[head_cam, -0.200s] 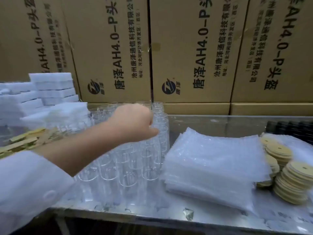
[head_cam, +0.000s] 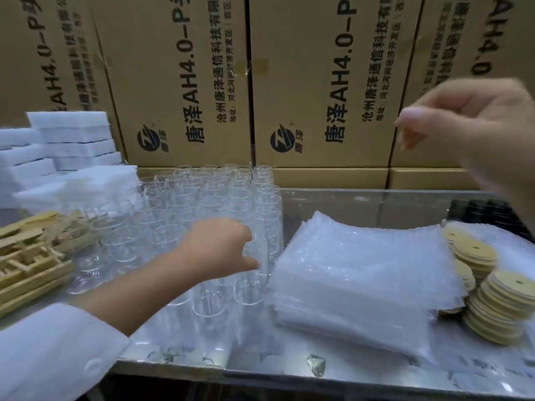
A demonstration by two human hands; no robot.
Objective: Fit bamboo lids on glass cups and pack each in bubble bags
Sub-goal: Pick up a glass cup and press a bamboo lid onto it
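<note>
Watching from beside the table [head_cam: 333, 369], with the pile of bubble bags [head_cam: 362, 279] as reference.

Left hand [head_cam: 220, 250]: a moment ago it was over the middle of the glass cups [head_cam: 202, 198], left of the pile. It has now come down and toward the pile. Its fingers are curled round one cup [head_cam: 260, 256] in the row just beside the pile's left edge. The cup is upright among its neighbours; whether it has left the table I cannot tell.

Right hand [head_cam: 474, 134]: not seen a moment ago, it is now raised above and behind the pile's right end. It is blurred, the fingers loosely curled, and nothing shows in them.

Bamboo lids [head_cam: 498, 302]: stacked just right of the pile, some leaning on it. None is on a cup yet.

Also present:
- cardboard boxes [head_cam: 185, 82] behind the pile
- foam pads [head_cam: 72, 134] far left of the pile
- wooden pieces [head_cam: 29, 256] far left of the pile

Judgement: a cup is chosen, and the free hand looks likely to go for a lid. The cups stand packed tight, so drawing one out could knock the others.
</note>
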